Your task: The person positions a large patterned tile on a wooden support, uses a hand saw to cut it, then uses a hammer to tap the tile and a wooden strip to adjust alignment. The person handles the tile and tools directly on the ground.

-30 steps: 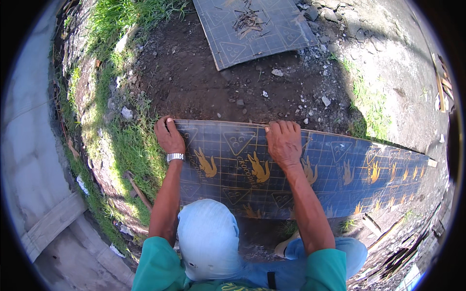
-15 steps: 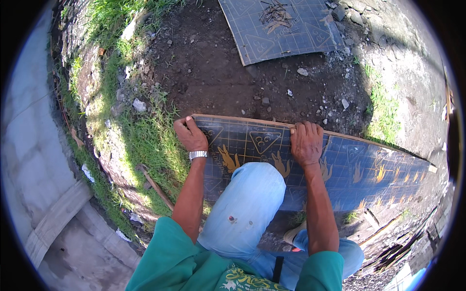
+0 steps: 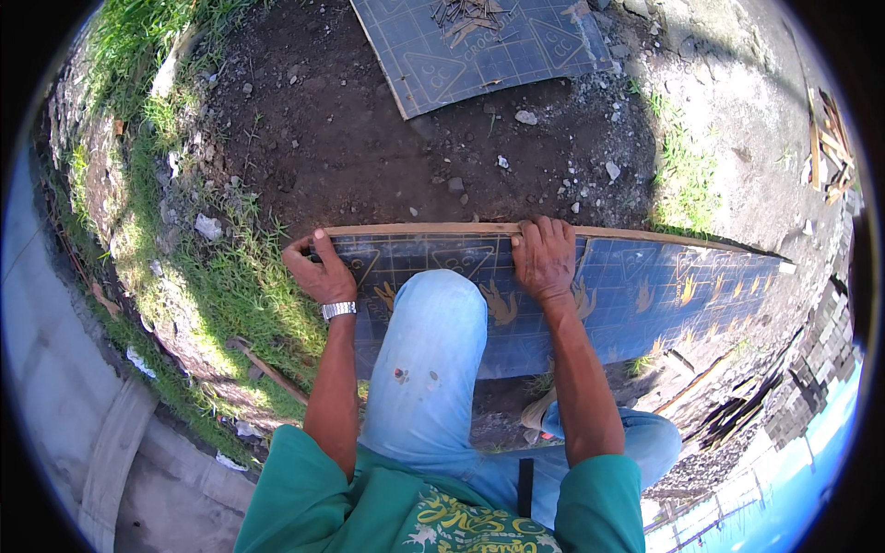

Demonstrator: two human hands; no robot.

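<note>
The left hand (image 3: 323, 272) grips the film-faced plywood panel (image 3: 618, 313) at its upper-left corner, the right hand (image 3: 546, 262) its top edge, sound holds for a likely stiff, slick sheet.

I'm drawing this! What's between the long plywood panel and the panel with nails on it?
In the head view, dark soil with scattered pale stones lies between the long plywood panel and the nail-strewn panel.

Sunlit grass (image 3: 687, 177) beside dark soil (image 3: 336, 138)
</note>
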